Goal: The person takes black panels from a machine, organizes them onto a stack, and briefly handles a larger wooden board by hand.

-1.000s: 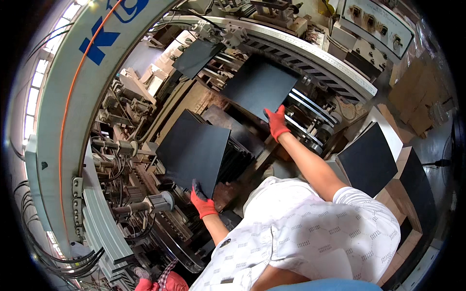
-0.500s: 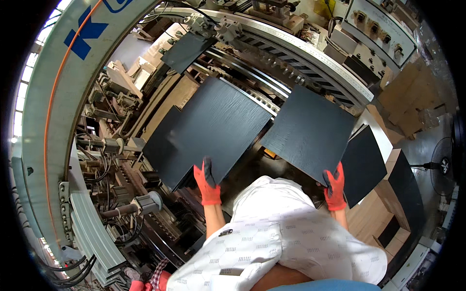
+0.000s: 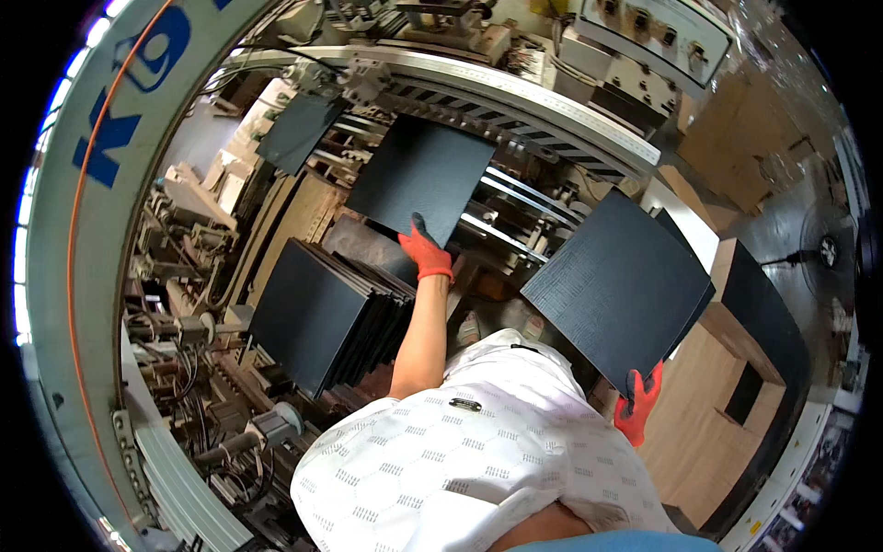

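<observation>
At near corner, right hand (image 3: 636,405) holds black panel (image 3: 614,290).

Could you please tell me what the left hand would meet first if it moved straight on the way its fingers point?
Most likely the dark panel just ahead: the fingers of the left hand overlap the panel's near edge in this view, though actual contact is hard to judge.

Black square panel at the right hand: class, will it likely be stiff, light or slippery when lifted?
The black square panel is likely stiff: no clear sag shows. It may be fairly light, since only the red-gloved right hand appears to grip it, near one corner. Its fine surface grain might limit slipping.
</observation>
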Demonstrator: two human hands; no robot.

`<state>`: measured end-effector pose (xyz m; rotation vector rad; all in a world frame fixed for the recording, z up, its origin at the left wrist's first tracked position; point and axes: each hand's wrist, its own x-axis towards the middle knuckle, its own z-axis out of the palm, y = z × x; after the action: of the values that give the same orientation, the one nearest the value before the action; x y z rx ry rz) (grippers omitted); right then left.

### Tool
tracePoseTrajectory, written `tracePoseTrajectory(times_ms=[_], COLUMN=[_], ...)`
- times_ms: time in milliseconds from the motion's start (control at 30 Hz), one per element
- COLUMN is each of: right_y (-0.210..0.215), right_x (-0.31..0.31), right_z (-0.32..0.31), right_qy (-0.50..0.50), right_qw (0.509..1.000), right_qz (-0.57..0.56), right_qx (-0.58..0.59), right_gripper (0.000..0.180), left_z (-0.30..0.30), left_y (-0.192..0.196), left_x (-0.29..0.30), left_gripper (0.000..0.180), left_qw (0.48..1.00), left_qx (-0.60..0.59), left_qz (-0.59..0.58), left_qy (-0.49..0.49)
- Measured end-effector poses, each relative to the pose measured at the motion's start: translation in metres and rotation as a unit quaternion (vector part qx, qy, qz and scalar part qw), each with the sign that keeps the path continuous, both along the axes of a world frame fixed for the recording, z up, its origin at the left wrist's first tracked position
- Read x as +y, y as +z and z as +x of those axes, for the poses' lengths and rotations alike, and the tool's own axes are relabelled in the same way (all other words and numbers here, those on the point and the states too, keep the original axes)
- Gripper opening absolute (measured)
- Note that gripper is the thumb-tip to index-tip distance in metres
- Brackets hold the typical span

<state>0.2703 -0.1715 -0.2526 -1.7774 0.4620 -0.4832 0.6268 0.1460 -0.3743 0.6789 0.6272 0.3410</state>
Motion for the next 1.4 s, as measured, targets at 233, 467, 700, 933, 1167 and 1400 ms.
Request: tracePoseTrajectory(times_ms=[233, 467, 700, 933, 1167, 1400], right_y=[-0.005, 0.002, -0.04, -0.047, -0.07, -0.055], right_x=[-0.01, -0.058, -0.136, -0.166, -0.179, -0.181], right_z=[-0.036, -0.022, -0.063, -0.021, -0.002, 0.02], right_qy=[-0.11, -0.156, -0.174, -0.188, -0.224, -0.165], right_qw=[0.987, 0.985, 0.98, 0.982, 0.913, 0.885], right_qz=[0.101, -0.062, 0.095, -0.02, -0.231, -0.297], right_qx=[-0.059, -0.043, 0.028, 0.013, 0.252, 0.319], right_gripper=[0.048, 0.051, 0.05, 0.056, 0.071, 0.073], left_z=[0.053, 0.062, 0.049, 0.095, 0.074, 0.053], left_y=[-0.013, -0.067, -0.086, -0.084, -0.053, -0.032], left_x=[-0.027, 0.017, 0.006, 0.023, -0.012, -0.033], left_gripper=[0.027, 0.05, 0.067, 0.063, 0.067, 0.07], left_qw=[0.996, 0.988, 0.869, 0.969, 0.987, 0.981], left_qx=[0.006, 0.008, -0.073, -0.162, 0.014, -0.017], left_qz=[0.089, 0.023, 0.472, -0.037, 0.084, 0.073], left_qy=[0.03, -0.153, -0.127, -0.183, -0.134, -0.176])
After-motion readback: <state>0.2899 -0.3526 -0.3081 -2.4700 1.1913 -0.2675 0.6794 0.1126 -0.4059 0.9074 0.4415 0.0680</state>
